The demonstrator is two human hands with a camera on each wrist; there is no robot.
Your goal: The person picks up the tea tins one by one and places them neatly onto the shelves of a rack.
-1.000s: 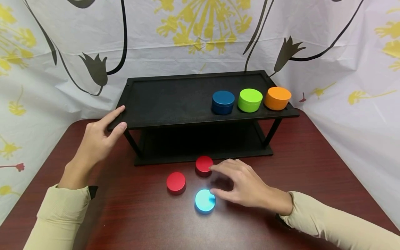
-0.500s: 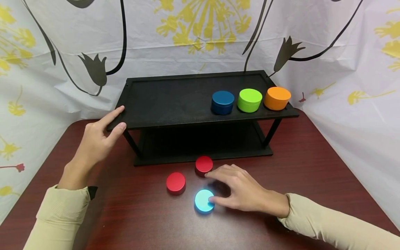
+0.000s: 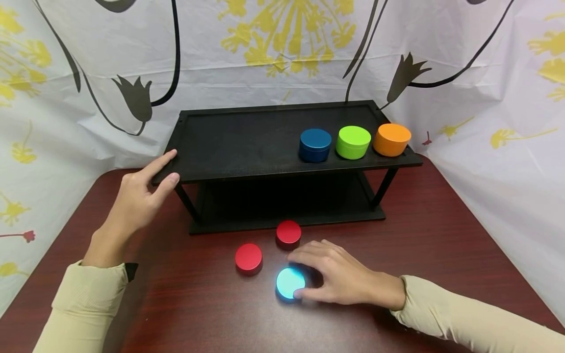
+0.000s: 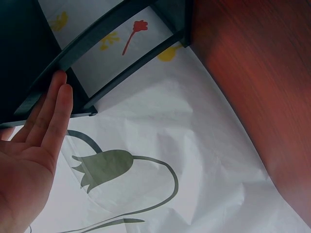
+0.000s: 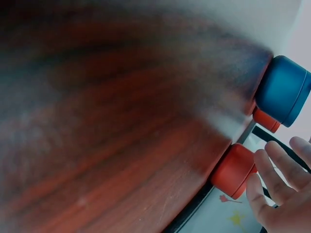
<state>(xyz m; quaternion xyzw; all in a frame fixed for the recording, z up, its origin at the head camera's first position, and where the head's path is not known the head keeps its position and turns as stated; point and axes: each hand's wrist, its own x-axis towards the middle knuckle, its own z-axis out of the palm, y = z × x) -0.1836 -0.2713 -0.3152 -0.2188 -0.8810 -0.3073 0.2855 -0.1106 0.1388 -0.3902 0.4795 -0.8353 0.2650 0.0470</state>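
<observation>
My right hand [image 3: 333, 272] reaches over a light blue round tin [image 3: 289, 281] on the table, thumb at its near right edge and index fingertip just past its far side. In the right wrist view the fingers [image 5: 282, 167] are spread, with the blue tin [image 5: 281, 87] above them and a red tin [image 5: 234, 170] beside them. Two red tins stand close by, one [image 3: 289, 233] behind the light blue tin and another [image 3: 248, 257] to its left. My left hand [image 3: 134, 198] rests on the left front corner of a black two-tier shelf [image 3: 238, 142], its straight fingers against the shelf's end in the left wrist view.
On the shelf's upper tier, toward the right, a dark blue tin [image 3: 315, 145], a green tin [image 3: 353, 142] and an orange tin [image 3: 392, 139] stand in a row. Below is a lower tier [image 3: 282, 224]. A white flowered sheet [image 3: 494, 98] surrounds the dark red table [image 3: 198, 304].
My right hand has moved a little toward me, from beside the rear red tin to around the light blue tin. The left hand has stayed on the shelf corner.
</observation>
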